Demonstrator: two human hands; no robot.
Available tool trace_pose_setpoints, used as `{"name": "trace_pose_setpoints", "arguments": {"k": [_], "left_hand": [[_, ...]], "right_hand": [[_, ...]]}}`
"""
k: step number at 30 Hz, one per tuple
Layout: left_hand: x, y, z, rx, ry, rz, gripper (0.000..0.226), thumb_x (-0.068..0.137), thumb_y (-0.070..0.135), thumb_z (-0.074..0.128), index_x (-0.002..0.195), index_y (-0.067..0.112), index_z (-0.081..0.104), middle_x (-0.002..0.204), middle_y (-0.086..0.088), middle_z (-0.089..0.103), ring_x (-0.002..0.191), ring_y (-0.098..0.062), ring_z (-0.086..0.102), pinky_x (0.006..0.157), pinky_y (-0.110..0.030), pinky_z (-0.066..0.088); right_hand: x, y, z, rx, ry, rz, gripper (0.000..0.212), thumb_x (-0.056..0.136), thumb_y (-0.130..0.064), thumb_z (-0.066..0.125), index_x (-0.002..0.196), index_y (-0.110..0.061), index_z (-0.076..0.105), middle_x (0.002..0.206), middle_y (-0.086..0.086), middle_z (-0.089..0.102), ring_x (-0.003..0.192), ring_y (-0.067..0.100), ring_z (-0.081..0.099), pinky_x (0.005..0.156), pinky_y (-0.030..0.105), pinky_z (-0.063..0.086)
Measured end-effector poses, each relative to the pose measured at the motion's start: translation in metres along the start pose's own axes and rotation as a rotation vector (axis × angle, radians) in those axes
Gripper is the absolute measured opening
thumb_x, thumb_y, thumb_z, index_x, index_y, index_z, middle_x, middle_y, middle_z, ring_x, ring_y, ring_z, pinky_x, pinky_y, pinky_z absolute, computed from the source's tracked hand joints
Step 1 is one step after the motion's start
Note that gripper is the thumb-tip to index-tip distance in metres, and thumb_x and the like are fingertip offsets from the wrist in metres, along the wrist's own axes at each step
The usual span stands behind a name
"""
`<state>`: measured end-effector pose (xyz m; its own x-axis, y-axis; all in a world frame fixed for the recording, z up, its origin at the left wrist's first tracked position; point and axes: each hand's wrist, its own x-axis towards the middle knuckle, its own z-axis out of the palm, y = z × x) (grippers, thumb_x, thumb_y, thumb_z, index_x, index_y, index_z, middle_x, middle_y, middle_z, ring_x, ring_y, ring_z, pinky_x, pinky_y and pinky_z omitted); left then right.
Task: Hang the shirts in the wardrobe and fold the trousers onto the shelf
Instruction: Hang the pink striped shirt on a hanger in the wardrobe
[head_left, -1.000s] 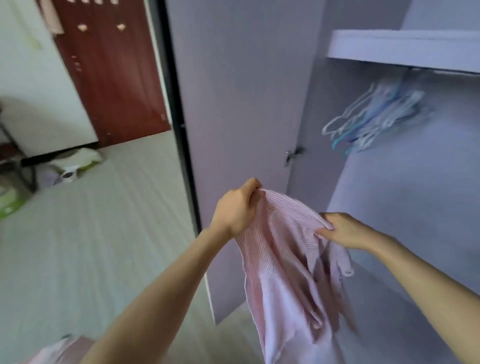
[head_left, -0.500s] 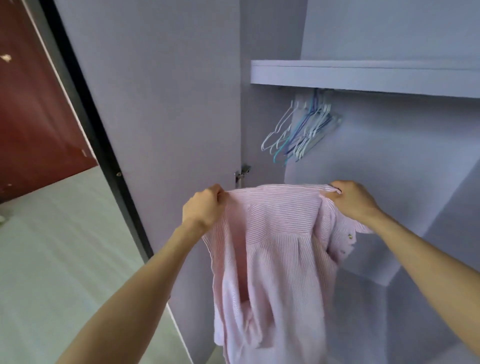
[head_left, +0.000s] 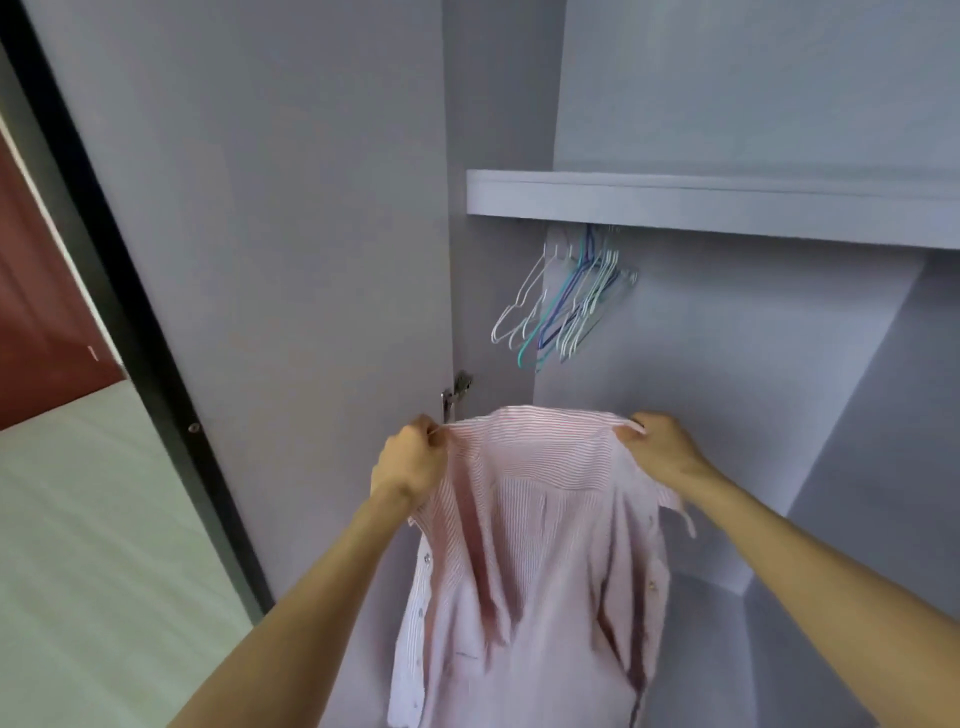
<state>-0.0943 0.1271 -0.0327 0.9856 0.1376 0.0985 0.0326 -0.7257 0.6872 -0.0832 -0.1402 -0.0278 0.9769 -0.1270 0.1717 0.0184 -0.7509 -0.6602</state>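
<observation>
Shirt spread by its shoulders, no hanger in it yet.

The left hand (head_left: 410, 462) and right hand (head_left: 660, 452) each pinch a shoulder of the pink striped shirt (head_left: 530, 545), which hangs open between and below them. Likely next: free one hand for a hanger from the bunch of hangers (head_left: 566, 306) just above and beyond, under the shelf (head_left: 701, 205). The wardrobe door (head_left: 291, 260) crowds the left hand; right of the hands there is open room.

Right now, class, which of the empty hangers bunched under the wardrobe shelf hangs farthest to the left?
The white hanger at the left edge of the bunch. It swings out clear of the rest, nearest the wardrobe's side wall; the teal hanger and blue hanger crowd together to its right.
</observation>
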Motion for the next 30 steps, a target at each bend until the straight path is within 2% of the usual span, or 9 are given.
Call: {"name": "trace_pose_setpoints", "arguments": {"k": [3, 8, 10, 13, 18, 21, 25, 28, 30], "left_hand": [[0.016, 0.015, 0.0, -0.054, 0.049, 0.019, 0.019, 0.094, 0.024, 0.041, 0.093, 0.011, 0.054, 0.093, -0.016, 0.063, 0.09, -0.038, 0.055, 0.076, -0.039, 0.045], [0.05, 0.042, -0.004, -0.023, 0.202, 0.117, 0.023, 0.095, 0.033, 0.038, 0.082, 0.016, 0.046, 0.079, -0.009, 0.059, 0.081, -0.035, 0.051, 0.067, -0.035, 0.036], [0.065, 0.052, -0.001, 0.037, 0.228, 0.22, 0.025, 0.096, 0.036, 0.037, 0.083, 0.016, 0.044, 0.083, -0.011, 0.062, 0.082, -0.037, 0.052, 0.065, -0.034, 0.035], [0.077, 0.058, 0.011, 0.137, 0.245, 0.364, 0.022, 0.098, 0.036, 0.038, 0.083, 0.02, 0.041, 0.083, -0.011, 0.065, 0.081, -0.038, 0.055, 0.06, -0.033, 0.031], [0.108, 0.069, 0.029, 0.098, 0.402, 0.352, 0.021, 0.098, 0.034, 0.039, 0.087, 0.018, 0.048, 0.078, -0.01, 0.065, 0.078, -0.04, 0.056, 0.06, -0.032, 0.029], [0.129, 0.079, 0.038, 0.157, 0.453, 0.387, 0.023, 0.098, 0.034, 0.041, 0.092, 0.015, 0.052, 0.078, -0.01, 0.066, 0.076, -0.04, 0.057, 0.059, -0.032, 0.028], [0.155, 0.086, 0.054, 0.219, 0.49, 0.377, 0.023, 0.097, 0.031, 0.044, 0.095, 0.012, 0.056, 0.075, -0.009, 0.066, 0.071, -0.039, 0.058, 0.058, -0.03, 0.029], [0.166, 0.083, 0.06, 0.245, 0.484, 0.357, 0.021, 0.096, 0.028, 0.047, 0.095, 0.011, 0.057, 0.072, -0.009, 0.065, 0.069, -0.039, 0.059, 0.058, -0.03, 0.032], [0.172, 0.082, 0.064, 0.255, 0.478, 0.339, 0.02, 0.096, 0.027, 0.047, 0.096, 0.011, 0.058, 0.074, -0.009, 0.066, 0.07, -0.039, 0.059, 0.059, -0.03, 0.033]], "right_hand": [[0.011, -0.011, 0.005, 0.302, -0.119, 0.1, 0.036, 0.089, -0.006, 0.055, 0.057, -0.015, 0.042, 0.057, 0.0, 0.039, 0.053, 0.011, 0.033, 0.042, 0.019, 0.025], [0.041, -0.011, 0.0, 0.347, -0.47, 0.229, 0.013, 0.09, -0.031, 0.058, 0.092, -0.019, 0.061, 0.088, 0.003, 0.06, 0.079, 0.016, 0.054, 0.065, 0.023, 0.043], [0.064, -0.006, 0.003, 0.42, -0.35, 0.238, 0.022, 0.093, -0.029, 0.053, 0.108, -0.013, 0.059, 0.107, 0.011, 0.064, 0.088, 0.019, 0.057, 0.07, 0.023, 0.046], [0.103, -0.001, 0.007, 0.589, -0.073, 0.277, 0.024, 0.096, -0.012, 0.047, 0.113, 0.001, 0.057, 0.116, 0.026, 0.061, 0.081, 0.023, 0.054, 0.063, 0.024, 0.043], [0.185, 0.011, 0.014, 0.655, 0.044, 0.264, 0.025, 0.095, -0.004, 0.043, 0.115, 0.004, 0.057, 0.094, 0.024, 0.059, 0.059, 0.015, 0.047, 0.051, 0.019, 0.043], [0.235, 0.016, 0.02, 0.635, 0.089, 0.252, 0.022, 0.094, -0.004, 0.043, 0.108, 0.0, 0.06, 0.089, 0.015, 0.053, 0.065, 0.022, 0.048, 0.063, 0.031, 0.047], [0.296, 0.022, 0.026, 0.585, 0.121, 0.276, 0.037, 0.096, -0.021, 0.047, 0.12, 0.006, 0.052, 0.113, 0.023, 0.057, 0.089, 0.025, 0.045, 0.096, 0.051, 0.045], [0.322, 0.023, 0.03, 0.537, 0.156, 0.238, 0.037, 0.095, -0.026, 0.049, 0.109, 0.007, 0.058, 0.093, 0.014, 0.056, 0.084, 0.027, 0.051, 0.081, 0.038, 0.048], [0.331, 0.027, 0.032, 0.474, 0.193, 0.199, 0.031, 0.094, -0.021, 0.05, 0.099, 0.007, 0.062, 0.089, 0.017, 0.06, 0.088, 0.033, 0.058, 0.072, 0.032, 0.041]]}}
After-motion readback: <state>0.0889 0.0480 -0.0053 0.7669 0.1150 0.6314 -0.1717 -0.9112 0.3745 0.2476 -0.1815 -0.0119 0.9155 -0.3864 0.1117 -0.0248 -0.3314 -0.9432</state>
